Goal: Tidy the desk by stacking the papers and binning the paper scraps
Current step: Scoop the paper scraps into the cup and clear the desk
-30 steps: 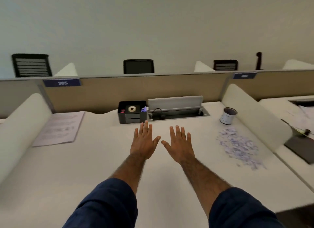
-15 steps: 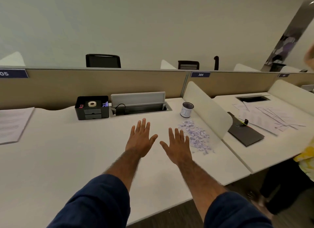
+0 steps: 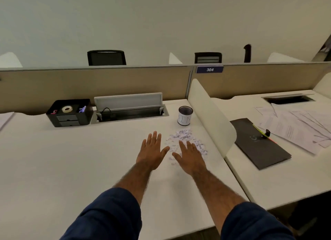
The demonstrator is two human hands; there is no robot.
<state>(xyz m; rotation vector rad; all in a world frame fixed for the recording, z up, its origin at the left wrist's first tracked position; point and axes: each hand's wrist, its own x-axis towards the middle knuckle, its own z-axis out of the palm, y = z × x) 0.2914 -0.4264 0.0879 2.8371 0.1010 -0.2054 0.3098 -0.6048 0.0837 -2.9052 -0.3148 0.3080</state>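
- Nearest, two dark blue sleeves (image 3: 107, 214) reach forward over the white desk (image 3: 71, 159), both palms facing down.
- The left hand (image 3: 152, 150) is flat, its fingers straight and close together and its thumb angled out to the right; it holds nothing.
- The right hand (image 3: 190, 157) lies beside it in the same flat way, fingers straight and nearly side by side, thumb angled out to the left, also holding nothing.
- The paper scraps (image 3: 186, 135) form a loose white and purple pile directly under and beyond the right fingers, which cover its near part; whether they touch it I cannot tell.
- The left hand sits just left of the pile, apart from it.
- Just behind the scraps stands a small can (image 3: 185, 115) with a white label, upright, close to the curved divider (image 3: 209, 114).
- Further left, a black organiser (image 3: 69, 112) holds a tape roll (image 3: 67, 109).
- Beyond the divider, on the neighbouring desk, loose papers (image 3: 295, 125) lie fanned out untidily beside a dark folder (image 3: 259, 145).
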